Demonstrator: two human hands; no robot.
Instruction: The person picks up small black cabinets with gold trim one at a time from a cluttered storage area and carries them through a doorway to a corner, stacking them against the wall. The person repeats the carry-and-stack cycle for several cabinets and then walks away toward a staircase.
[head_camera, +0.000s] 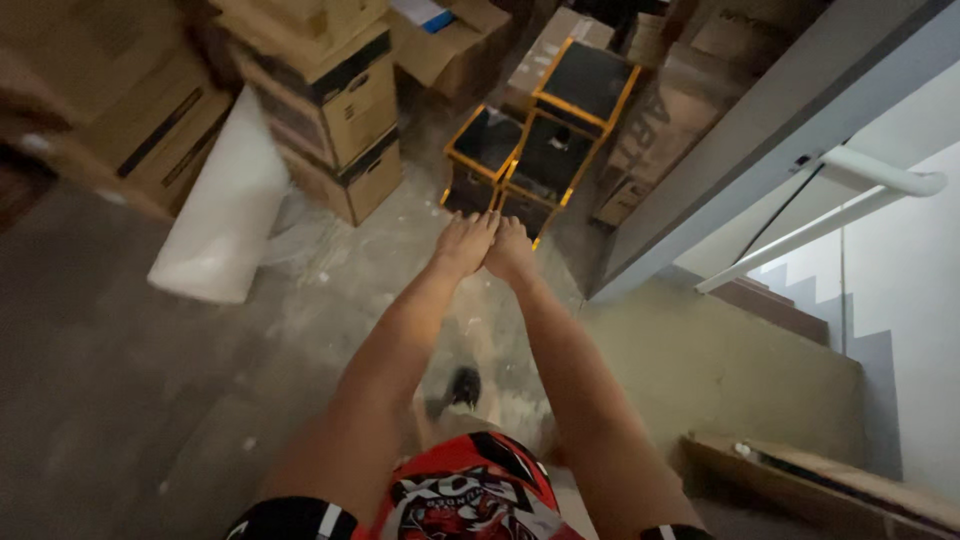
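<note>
- Head view: three black boxes with yellow edges (548, 140) stand together on the concrete floor (120, 400); the other things are placed from them.
- Left of them, two stacked cardboard cartons (340, 110) and one white roll (228, 205).
- Right of them, one white handrail (880, 172).
- Left hand (465, 243) and right hand (511, 252) are stretched out just before the boxes, fingers extended, sides touching each other, holding nothing.
</note>
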